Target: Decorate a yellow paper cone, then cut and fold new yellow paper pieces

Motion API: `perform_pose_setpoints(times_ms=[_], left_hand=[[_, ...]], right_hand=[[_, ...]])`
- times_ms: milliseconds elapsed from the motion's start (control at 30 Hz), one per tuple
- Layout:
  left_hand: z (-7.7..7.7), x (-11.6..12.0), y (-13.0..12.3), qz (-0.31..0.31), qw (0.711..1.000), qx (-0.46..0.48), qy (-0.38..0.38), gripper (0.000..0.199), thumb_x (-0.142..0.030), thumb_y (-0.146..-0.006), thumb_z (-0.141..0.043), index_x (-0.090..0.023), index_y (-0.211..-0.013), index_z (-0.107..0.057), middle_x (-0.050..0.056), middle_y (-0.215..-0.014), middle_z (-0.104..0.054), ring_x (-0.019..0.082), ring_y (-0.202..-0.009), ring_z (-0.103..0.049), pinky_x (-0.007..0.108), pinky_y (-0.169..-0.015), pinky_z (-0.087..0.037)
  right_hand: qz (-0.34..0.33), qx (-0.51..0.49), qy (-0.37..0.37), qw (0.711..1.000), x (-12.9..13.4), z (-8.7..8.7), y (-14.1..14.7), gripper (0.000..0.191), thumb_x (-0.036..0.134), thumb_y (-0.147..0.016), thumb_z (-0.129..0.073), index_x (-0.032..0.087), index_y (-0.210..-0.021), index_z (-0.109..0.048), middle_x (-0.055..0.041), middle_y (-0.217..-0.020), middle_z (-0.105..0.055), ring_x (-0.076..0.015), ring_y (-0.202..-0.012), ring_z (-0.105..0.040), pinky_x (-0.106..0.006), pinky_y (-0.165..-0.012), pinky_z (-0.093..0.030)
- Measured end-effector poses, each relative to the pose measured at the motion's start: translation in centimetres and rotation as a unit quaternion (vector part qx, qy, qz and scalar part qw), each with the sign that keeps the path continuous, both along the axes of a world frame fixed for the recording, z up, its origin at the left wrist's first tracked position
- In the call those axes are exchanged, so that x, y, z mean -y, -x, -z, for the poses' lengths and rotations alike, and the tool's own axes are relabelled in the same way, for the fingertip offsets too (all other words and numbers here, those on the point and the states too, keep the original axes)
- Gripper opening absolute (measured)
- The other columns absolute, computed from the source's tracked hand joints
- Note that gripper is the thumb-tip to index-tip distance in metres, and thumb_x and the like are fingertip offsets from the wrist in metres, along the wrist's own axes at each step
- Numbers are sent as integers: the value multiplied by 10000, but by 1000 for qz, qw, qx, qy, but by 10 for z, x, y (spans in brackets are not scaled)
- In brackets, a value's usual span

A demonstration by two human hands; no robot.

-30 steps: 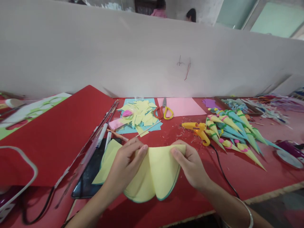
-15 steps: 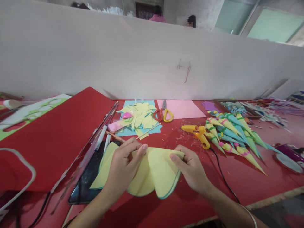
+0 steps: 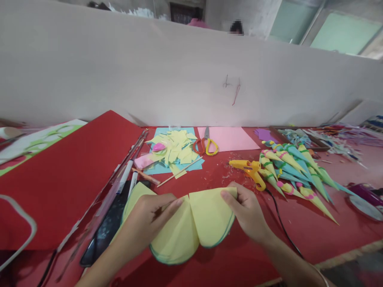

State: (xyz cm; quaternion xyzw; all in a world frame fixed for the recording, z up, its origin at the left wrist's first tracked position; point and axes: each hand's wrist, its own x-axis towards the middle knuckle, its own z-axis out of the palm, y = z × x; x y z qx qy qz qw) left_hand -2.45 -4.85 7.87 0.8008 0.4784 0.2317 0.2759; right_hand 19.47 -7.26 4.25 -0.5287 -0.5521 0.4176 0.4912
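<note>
My left hand (image 3: 155, 219) is closed in a pinch on the top of a yellow paper fan-shaped piece (image 3: 178, 239) with a green line along its curved edge. My right hand (image 3: 245, 207) pinches the upper right corner of a second yellow fan-shaped piece (image 3: 211, 219). The two pieces meet near their top points; whether they are joined there I cannot tell. Behind my left wrist lies more yellow paper (image 3: 138, 193), partly over a black phone-like slab (image 3: 100, 235). A yellow glue gun (image 3: 247, 165) rests on the red table beyond my right hand.
Scissors (image 3: 207, 139) lie on pink paper (image 3: 233, 139), beside a heap of yellow scraps (image 3: 179, 147). Several finished paper cones (image 3: 293, 159) are piled at the right. Markers (image 3: 125, 177) and a large red sheet (image 3: 74, 175) are at the left. The glue gun's cord (image 3: 283, 219) runs toward the front edge.
The right-hand yellow piece has swung up and right, away from the left-hand piece it overlapped. My left hand has moved slightly lower. Both hands keep their pinch.
</note>
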Motion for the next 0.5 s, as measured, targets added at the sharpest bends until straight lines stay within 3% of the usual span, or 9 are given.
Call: perform_pose_setpoints(times_ms=[167,367,500], left_hand=[[-3,2,2,6,1000,-21,3,395,-387,-835,-351,-192,-496,-295,-63,-485,-266,78,-452,-280,206,-429,-234],[-3,3,7,-69,997,-16,-24,397,-428,-814,-358,-190,-498,-398,-59,-470,-304,86,-443,-290,210,-419,-244],[2,2,11,-44,998,-12,35,294,-461,-727,-520,-202,-850,-582,-39,-616,-501,116,-557,-434,195,-484,-349]], right_hand=[[-9,6,-1,1000,2,-1,-4,344,400,-801,-511,192,-575,-356,60,-547,-310,-76,-503,-285,-195,-442,-241],[15,-27,16,999,1,2,-9,358,450,-778,-527,190,-581,-379,57,-545,-325,-80,-499,-308,-192,-441,-264],[37,-54,22,998,-3,3,-12,348,475,-764,-536,182,-612,-427,41,-567,-388,-91,-517,-358,-193,-453,-311]])
